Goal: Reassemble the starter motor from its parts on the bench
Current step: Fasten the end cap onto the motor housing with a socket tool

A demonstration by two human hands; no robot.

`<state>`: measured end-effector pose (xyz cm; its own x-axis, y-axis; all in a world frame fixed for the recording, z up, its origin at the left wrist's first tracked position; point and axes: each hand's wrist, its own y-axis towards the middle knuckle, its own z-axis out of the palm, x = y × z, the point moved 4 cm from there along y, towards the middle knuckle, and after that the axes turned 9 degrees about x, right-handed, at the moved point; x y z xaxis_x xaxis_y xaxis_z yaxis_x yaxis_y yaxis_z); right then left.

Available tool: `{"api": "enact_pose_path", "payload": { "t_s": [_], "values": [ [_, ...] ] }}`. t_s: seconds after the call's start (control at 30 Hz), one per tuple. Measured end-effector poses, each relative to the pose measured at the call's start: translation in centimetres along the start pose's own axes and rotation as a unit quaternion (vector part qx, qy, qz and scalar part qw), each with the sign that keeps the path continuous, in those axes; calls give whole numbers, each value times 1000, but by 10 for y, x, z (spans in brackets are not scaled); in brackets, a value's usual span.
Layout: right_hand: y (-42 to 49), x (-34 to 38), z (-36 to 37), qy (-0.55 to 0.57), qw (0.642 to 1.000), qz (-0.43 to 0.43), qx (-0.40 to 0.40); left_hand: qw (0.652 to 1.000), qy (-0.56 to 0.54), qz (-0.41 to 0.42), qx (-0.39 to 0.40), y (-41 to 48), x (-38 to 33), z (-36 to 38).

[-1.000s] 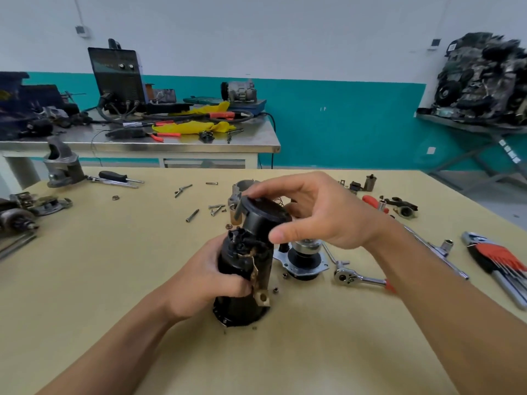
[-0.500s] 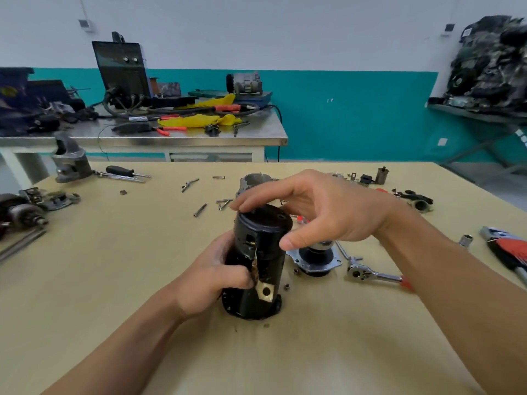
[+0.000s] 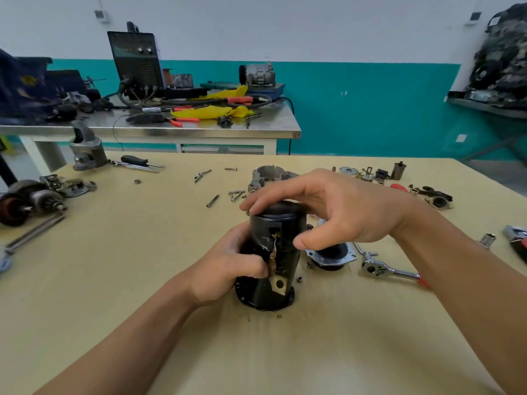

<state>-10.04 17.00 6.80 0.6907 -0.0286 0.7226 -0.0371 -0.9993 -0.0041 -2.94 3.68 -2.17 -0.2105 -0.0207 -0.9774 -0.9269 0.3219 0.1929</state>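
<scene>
While the left hand (image 3: 225, 269) wraps curled fingers round the upright black motor housing (image 3: 286, 265) at the middle of the worktop (image 3: 137, 252), the right hand (image 3: 345, 212) clasps the end cap (image 3: 285, 220) on top, thumb pressed against its side.

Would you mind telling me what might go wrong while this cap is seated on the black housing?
The braided lead exits a slot in the end cap; pressing with the right hand might pinch or fray it.
The motor housing stands upright, gripped only by the left hand; an off-centre push could tip it.
The loose nut beside its base may get knocked away.
</scene>
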Motion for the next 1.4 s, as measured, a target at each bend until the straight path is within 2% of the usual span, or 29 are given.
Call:
{"api": "enact_pose_path", "payload": {
  "t_s": [0.3, 0.57, 0.67, 0.77, 1.07, 1.23, 1.4],
  "values": [
    [-8, -9, 7, 11, 999, -10, -46, 1000, -5, 2, 10, 1, -1, 2],
    [-9, -22, 30, 18, 982, -56, -178, 999, -29, 7, 28, 5, -2, 2],
    [-8, -26, 32, 18, 976, -75, -203, 997, -63, -1, 32, 3, 0, -1],
    [-7, -28, 33, 26, 973, -85, -211, 994, -110, -8, 16, -1, 4, -4],
    [-1, -29, 44, -25, 958, -120, -259, 991, -131, 7, -21, 0, 7, -4],
    [2, -28, 51, -28, 933, -164, -319, 987, -154, 17, -45, 1, 13, -5],
    [7, -27, 50, -55, 925, -188, -326, 988, -149, 23, -38, 1, 11, -5]
  ]
}}
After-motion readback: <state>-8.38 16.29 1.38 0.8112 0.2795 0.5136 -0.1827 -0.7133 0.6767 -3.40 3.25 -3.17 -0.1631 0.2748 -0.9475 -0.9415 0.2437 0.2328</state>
